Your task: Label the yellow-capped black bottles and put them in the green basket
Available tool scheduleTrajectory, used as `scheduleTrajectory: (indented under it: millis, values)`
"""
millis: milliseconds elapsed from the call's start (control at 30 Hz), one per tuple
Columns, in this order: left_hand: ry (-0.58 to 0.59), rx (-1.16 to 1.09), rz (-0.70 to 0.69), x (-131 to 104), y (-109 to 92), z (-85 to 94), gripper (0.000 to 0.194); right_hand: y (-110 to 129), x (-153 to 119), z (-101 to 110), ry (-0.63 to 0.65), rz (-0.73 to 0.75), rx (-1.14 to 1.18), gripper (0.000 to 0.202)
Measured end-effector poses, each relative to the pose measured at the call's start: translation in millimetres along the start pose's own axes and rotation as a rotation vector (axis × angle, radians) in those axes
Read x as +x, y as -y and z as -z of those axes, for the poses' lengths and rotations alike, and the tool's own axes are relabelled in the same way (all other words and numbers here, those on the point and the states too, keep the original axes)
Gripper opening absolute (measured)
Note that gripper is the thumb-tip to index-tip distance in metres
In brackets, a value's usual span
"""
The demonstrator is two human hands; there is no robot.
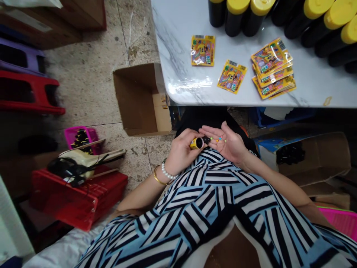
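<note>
My left hand (182, 150) is closed around a small yellow tube (193, 143), its dark open mouth turned toward the camera. Palm up, my right hand (232, 147) lies open just beside it, fingers stretched toward the tube. Several tiny coloured balls (220, 138), green, orange and blue, rest on that palm and its fingers. A small black cap-like piece (206, 139) is between the tube and the right fingers; which hand supports it I cannot tell. Both hands are over my lap, below the table edge.
On the white marbled table (181, 87) lie two single yellow packets (203, 51) and a packet stack (272, 70). Black containers with yellow lids (237, 16) stand behind. An open cardboard box (136, 100) is left of the table corner; a red crate (75, 193) stands lower left.
</note>
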State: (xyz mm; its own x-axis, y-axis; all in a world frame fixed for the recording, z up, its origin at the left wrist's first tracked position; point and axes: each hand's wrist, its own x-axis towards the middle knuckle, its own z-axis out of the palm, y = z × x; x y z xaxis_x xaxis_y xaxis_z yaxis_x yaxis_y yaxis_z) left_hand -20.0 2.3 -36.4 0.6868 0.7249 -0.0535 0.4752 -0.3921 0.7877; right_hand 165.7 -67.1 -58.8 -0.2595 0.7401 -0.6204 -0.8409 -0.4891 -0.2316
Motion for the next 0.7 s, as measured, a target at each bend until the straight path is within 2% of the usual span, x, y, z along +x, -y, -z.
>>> scheduleTrajectory:
  millis: [133, 267, 400, 533, 600, 700]
  values:
    - [-0.01, 0.1, -0.042, 0, -4, -4.3, 0.017, -6, -1, -2, -0.039, 0.055, -0.101, 0.055]
    - [-0.007, 0.084, -0.085, 4, -4, -10.8, 0.02, -8, 0, -1, -0.082, 0.114, -0.144, 0.051]
    - [-0.057, -0.102, -0.111, 11, 6, -14.1, 0.027, 2, 4, 3, -0.075, 0.068, 0.037, 0.057]
    - [-0.13, -0.433, -0.059, 12, 21, -14.1, 0.031, 11, 3, 7, -0.018, -0.01, 0.193, 0.058]
    - [-0.138, -0.587, -0.043, 10, 26, -14.8, 0.031, 13, 2, 8, -0.002, -0.042, 0.219, 0.059]
    - [-0.142, -0.658, -0.083, 9, 27, -17.1, 0.028, 13, 2, 9, 0.003, -0.041, 0.21, 0.058]
